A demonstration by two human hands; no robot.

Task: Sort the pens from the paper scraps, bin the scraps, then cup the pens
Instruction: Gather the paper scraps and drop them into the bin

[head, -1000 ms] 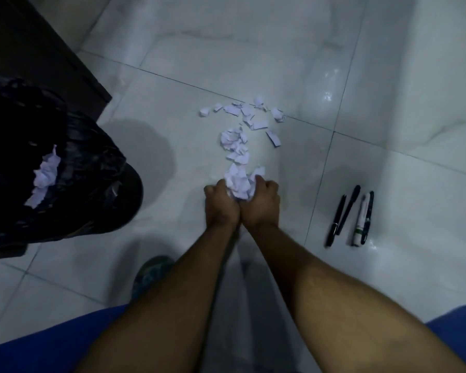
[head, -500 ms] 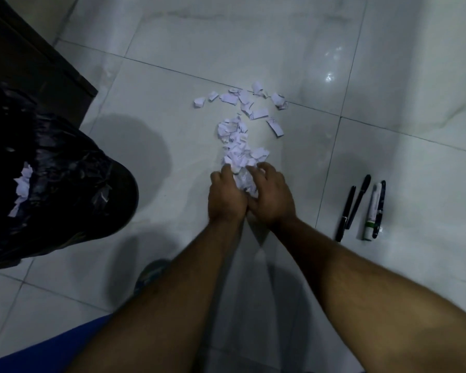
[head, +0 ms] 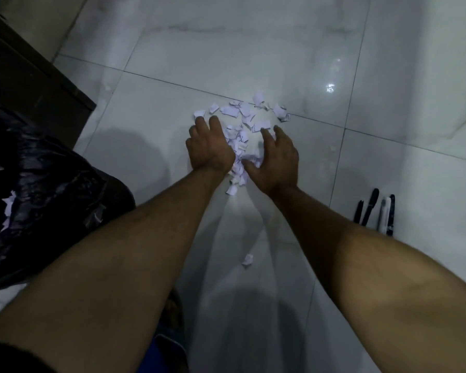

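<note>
near the bottom of the frame a lone scrap [head: 247,260] lies on the floor [head: 388,278] between the two forearms. at lower right the pens [head: 374,211] lie side by side on the tile, partly hidden by the right forearm. at left sits the bin [head: 51,189], lined in black plastic, with a few scraps showing inside. in the centre the left hand [head: 209,146] and right hand [head: 276,160] rest palm down on either side of the scraps [head: 240,146], fingers spread and fairly straight, not closed on anything, the two hands apart. more scraps lie just beyond the fingertips. a dark cabinet [head: 33,76] fills the upper left.
</note>
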